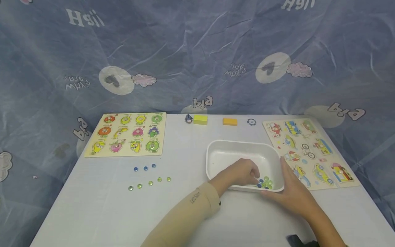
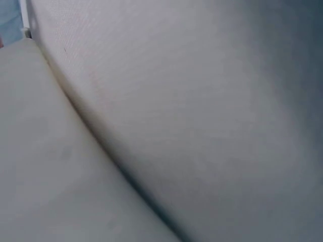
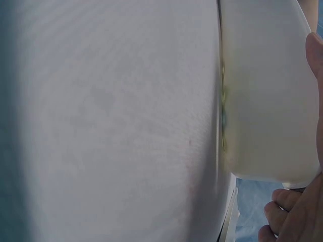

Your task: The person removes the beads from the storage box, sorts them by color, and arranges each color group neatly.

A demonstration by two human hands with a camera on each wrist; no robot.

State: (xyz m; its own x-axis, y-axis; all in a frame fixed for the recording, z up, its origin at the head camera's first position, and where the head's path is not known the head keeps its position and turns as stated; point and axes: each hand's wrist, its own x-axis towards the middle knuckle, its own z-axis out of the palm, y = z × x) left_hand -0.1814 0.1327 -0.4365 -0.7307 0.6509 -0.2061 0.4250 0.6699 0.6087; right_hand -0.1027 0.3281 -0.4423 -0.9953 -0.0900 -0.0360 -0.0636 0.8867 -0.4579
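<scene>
A white plastic tub (image 1: 237, 147) stands right of the table's middle, with several green glass beads (image 1: 267, 181) and blue glass beads (image 1: 261, 180) gathered in its near right corner. My left hand (image 1: 243, 171) reaches over the near rim, fingers bent down beside these beads; whether a bead is between the fingertips is hidden. With my right hand (image 1: 290, 188) I grip the tub's right end, thumb at the near rim and fingers along the side. The right wrist view shows the tub's outer wall (image 3: 272, 101) against my thumb (image 3: 314, 53). The left wrist view shows neither hand.
Left on the table lie a row of blue beads (image 1: 145, 168) and a row of green beads (image 1: 150, 183). A fruit puzzle board (image 1: 143, 144) is behind them; a vehicle puzzle board (image 1: 297, 132) lies right. Yellow block (image 1: 200, 119), orange block (image 1: 229, 121), penguin figure (image 1: 188, 118) and round token (image 1: 251, 122) line the back.
</scene>
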